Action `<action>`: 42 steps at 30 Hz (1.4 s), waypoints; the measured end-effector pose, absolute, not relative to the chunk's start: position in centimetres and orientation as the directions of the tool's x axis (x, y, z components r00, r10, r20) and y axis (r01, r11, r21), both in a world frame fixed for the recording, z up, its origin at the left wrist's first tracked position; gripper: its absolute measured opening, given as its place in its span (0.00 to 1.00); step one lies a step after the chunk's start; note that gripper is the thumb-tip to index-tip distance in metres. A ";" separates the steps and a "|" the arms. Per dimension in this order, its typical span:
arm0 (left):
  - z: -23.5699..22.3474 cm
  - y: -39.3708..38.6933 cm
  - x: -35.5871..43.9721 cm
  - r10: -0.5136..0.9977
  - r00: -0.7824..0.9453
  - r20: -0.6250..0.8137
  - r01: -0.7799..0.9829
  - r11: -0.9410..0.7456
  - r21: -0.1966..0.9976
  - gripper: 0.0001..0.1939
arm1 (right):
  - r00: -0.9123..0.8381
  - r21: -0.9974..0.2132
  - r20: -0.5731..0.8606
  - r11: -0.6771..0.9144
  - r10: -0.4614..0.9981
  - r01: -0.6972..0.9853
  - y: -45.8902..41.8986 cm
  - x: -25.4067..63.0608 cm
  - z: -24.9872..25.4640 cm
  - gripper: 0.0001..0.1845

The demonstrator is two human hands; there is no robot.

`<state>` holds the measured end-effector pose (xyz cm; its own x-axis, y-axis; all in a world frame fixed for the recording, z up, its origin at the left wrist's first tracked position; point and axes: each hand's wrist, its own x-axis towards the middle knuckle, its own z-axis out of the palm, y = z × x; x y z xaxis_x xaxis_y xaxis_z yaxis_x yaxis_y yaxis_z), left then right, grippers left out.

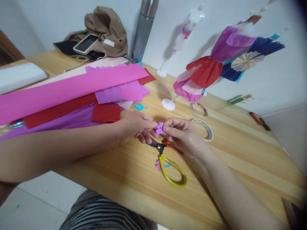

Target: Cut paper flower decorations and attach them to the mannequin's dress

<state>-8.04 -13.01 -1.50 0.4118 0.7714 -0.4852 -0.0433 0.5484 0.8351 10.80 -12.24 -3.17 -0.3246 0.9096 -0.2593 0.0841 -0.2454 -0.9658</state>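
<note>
Both my hands meet above the wooden table and pinch one small purple paper cut-out between their fingertips. My left hand comes in from the left with fingers curled on the cut-out. From the right, my right hand grips its other side. Directly under the hands lie scissors with one yellow-green and one red handle. A small purple scrap rests beside the yellow handle loop.
Crepe paper sheets in pink, red and purple are stacked at the left. A doll stand dressed in paper, two tape rolls, a teal scrap, a metal bottle, a phone on a bag and pens lie beyond.
</note>
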 end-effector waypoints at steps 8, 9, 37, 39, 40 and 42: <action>-1.4 -13.1 -7.9 0.797 0.396 -0.457 0.037 0.483 0.875 0.16 | -0.356 -0.967 -0.256 -0.244 0.899 0.077 -12.1 11.0 -3.4 0.18; -1.3 -13.1 -7.9 0.799 0.394 -0.455 0.052 0.475 0.878 0.16 | -0.359 -0.966 -0.257 -0.246 0.897 0.078 -12.1 11.1 -3.4 0.19; -1.0 -13.1 -8.1 0.827 0.410 -0.385 0.074 0.391 0.917 0.16 | -0.357 -0.965 -0.250 -0.202 0.900 0.165 -12.1 11.1 -2.9 0.17; -1.2 -13.0 -8.1 0.824 0.421 -0.380 0.064 0.391 0.918 0.15 | -0.355 -0.965 -0.246 -0.196 0.902 0.172 -12.2 11.0 -2.7 0.16; -1.3 -13.0 -8.2 0.823 0.427 -0.376 0.061 0.388 0.920 0.14 | -0.356 -0.966 -0.244 -0.193 0.902 0.174 -12.2 10.9 -2.6 0.16; -1.6 -13.0 -8.2 0.824 0.438 -0.360 0.067 0.369 0.927 0.12 | -0.362 -0.966 -0.240 -0.186 0.901 0.178 -12.3 10.9 -2.5 0.15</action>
<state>-8.25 -13.04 -1.56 0.4377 0.8238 -0.3601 0.0673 0.3694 0.9268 10.86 -12.26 -2.53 -0.3621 0.9006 -0.2404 0.1777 -0.1865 -0.9663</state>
